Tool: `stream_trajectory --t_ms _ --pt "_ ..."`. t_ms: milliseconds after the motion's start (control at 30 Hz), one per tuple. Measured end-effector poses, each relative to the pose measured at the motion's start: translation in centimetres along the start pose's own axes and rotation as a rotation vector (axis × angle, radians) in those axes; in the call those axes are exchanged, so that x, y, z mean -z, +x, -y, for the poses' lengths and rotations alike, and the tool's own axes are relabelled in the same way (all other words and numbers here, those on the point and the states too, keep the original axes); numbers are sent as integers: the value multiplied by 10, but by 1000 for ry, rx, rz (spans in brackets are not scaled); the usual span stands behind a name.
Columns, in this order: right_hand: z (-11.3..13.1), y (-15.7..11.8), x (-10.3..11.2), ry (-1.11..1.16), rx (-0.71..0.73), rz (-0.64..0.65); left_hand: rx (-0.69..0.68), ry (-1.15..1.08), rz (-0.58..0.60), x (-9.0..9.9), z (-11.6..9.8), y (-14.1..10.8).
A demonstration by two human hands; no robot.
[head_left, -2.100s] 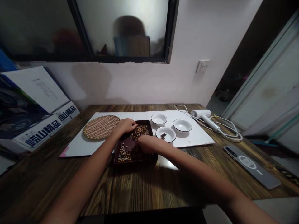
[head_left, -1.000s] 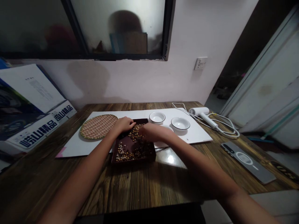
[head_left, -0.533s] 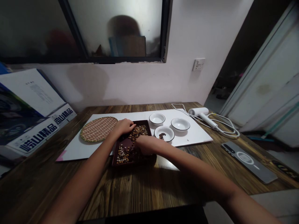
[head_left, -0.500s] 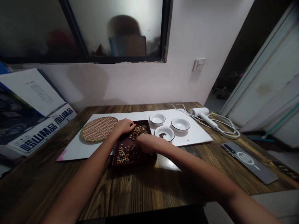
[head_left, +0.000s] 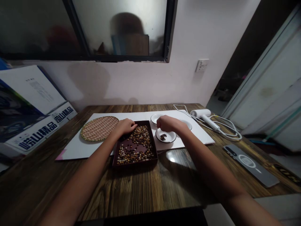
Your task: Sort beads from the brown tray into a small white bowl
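Observation:
A dark red rectangular tray (head_left: pixel 140 162) holds many small round beads (head_left: pixel 141 135) in brown, tan, black and cream tones. My left hand (head_left: pixel 127 126) rests at its far left side, fingers curled over the rim. Just right of the tray, my right hand (head_left: pixel 167 123) is above a white, dark-rimmed bowl (head_left: pixel 171 136), its fingertips pinched together and pointing down. Whatever is between them is hidden. A small cluster of dark beads (head_left: pixel 163 137) lies in that bowl. Behind my right hand, two similar bowls, one at the back (head_left: pixel 154 118) and one at the right (head_left: pixel 188 125), are partly covered.
A round woven mat (head_left: pixel 100 128) lies left of the tray on a white board (head_left: pixel 77 147). To the right are a white hair dryer (head_left: pixel 207 121) with its coiled cord and a grey phone (head_left: pixel 252 164). A printed box (head_left: pixel 35 125) stands at the left.
My right hand has lifted out of the tray and moved right and away from me, over the near bowl. The tray's near right part is now uncovered. My left hand stays at the rim.

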State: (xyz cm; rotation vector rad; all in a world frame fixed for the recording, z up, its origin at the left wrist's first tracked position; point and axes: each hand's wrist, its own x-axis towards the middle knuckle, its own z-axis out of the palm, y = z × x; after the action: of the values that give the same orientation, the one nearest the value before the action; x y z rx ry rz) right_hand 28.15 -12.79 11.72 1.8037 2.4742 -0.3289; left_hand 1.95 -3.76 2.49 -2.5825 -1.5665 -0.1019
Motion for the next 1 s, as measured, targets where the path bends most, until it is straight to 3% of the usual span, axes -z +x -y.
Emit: stream_trajectory --t_ms 367,567,700,833,1000 --pt "-11 12 -11 11 20 -20 8 -19 4 0 0 0" --pt "24 4 -17 38 253 -30 11 -25 3 2 -1 0" --pt "60 -9 -22 -84 455 94 21 -18 9 5 -3 -2" --pt "79 -15 -34 -171 471 254 24 -4 20 7 -4 -2" --pt "86 -13 -44 -232 488 366 24 -2 20 7 -5 -3"
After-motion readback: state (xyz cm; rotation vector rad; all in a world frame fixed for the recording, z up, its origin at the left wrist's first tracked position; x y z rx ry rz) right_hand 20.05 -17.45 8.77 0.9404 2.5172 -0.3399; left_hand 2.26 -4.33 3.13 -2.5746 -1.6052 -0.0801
